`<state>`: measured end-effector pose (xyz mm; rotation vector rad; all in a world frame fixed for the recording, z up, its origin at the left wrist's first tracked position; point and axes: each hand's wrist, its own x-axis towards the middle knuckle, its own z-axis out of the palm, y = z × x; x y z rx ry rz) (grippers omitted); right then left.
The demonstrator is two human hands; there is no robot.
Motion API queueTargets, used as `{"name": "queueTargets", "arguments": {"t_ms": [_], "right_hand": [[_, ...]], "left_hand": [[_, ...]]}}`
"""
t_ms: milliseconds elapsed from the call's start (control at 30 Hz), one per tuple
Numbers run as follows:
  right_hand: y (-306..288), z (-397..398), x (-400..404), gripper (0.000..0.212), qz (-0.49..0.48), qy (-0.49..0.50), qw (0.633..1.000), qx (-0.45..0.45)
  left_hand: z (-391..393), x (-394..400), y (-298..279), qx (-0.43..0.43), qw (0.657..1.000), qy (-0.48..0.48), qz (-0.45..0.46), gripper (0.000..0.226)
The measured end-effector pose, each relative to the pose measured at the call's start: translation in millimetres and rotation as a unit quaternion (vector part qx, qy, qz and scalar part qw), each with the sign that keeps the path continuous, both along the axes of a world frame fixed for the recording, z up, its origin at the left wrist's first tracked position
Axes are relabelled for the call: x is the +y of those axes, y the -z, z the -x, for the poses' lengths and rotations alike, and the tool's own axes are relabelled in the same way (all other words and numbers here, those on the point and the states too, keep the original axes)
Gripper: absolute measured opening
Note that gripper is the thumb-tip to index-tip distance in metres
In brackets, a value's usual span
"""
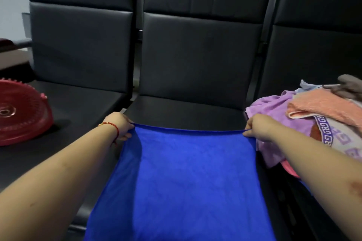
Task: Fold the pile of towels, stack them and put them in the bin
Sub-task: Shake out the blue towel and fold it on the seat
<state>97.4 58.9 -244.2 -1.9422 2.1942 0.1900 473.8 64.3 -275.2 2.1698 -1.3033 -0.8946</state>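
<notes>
A bright blue towel (pixel 186 178) is stretched flat over the front of the middle black seat (pixel 182 111). My left hand (pixel 119 126) pinches its far left corner, and my right hand (pixel 258 127) pinches its far right corner, so the far edge is pulled taut between them. The near end of the towel runs out of the bottom of the view. A pile of unfolded towels (pixel 313 123) in lilac, orange, patterned white and grey lies on the right seat, just beside my right hand. A red plastic bin (pixel 21 111) lies on the left seat.
Three black padded chairs stand side by side, their backrests (pixel 197 51) rising behind the seats. A narrow gap (pixel 129 101) separates the left and middle seats. A dark red object (pixel 5 42) sits at the far left edge.
</notes>
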Motion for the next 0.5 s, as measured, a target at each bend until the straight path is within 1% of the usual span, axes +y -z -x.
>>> {"name": "queueTargets", "arguments": {"t_ms": [33,67,100,133,167,200,267,333,367,400,433,500], "right_hand": [[3.6,2.0,-8.2,0.022,0.005,0.028,1.000,0.004],[9.9,3.7,-18.8,0.031,0.003,0.058,0.998,0.016],[15.7,5.1,-26.5,0.042,-0.001,0.080,0.996,0.027],[20.4,5.7,-33.0,0.047,-0.006,0.090,0.995,0.030],[23.7,4.6,-37.9,0.041,-0.002,0.086,0.996,0.023],[24.9,2.7,-39.0,0.030,0.014,0.077,0.997,0.004],[26.5,2.9,-43.1,0.013,0.060,0.079,0.993,-0.071],[25.2,5.0,-46.5,0.011,0.107,0.102,0.978,-0.150],[24.6,5.2,-48.5,0.012,0.123,0.129,0.962,-0.208],[24.1,3.3,-50.3,0.011,0.129,0.172,0.932,-0.292],[22.4,0.6,-50.3,0.008,0.121,0.224,0.889,-0.381],[18.7,-4.0,-49.1,0.015,0.097,0.287,0.801,-0.516]], "left_hand": [[0.0,-5.2,4.5,0.013,1.000,-0.020,0.014,0.020],[-0.3,-12.4,9.4,-0.013,0.999,-0.024,0.031,0.025],[0.4,-16.6,12.1,-0.071,0.996,-0.025,0.048,0.028],[1.7,-19.3,12.5,-0.124,0.990,-0.029,0.068,0.029],[3.5,-22.3,12.0,-0.146,0.985,-0.033,0.083,0.027],[3.9,-25.4,10.9,-0.144,0.985,-0.036,0.093,0.025],[3.2,-32.8,8.1,-0.126,0.987,-0.038,0.096,0.024],[0.4,-39.5,4.9,-0.085,0.991,-0.042,0.098,0.019],[0.1,-42.5,2.8,-0.046,0.992,-0.051,0.107,0.019],[0.8,-44.6,0.4,0.004,0.991,-0.067,0.115,0.022],[2.5,-45.3,-2.4,0.062,0.988,-0.078,0.118,0.023],[9.0,-40.9,-9.1,0.176,0.974,-0.080,0.120,0.013]]}}
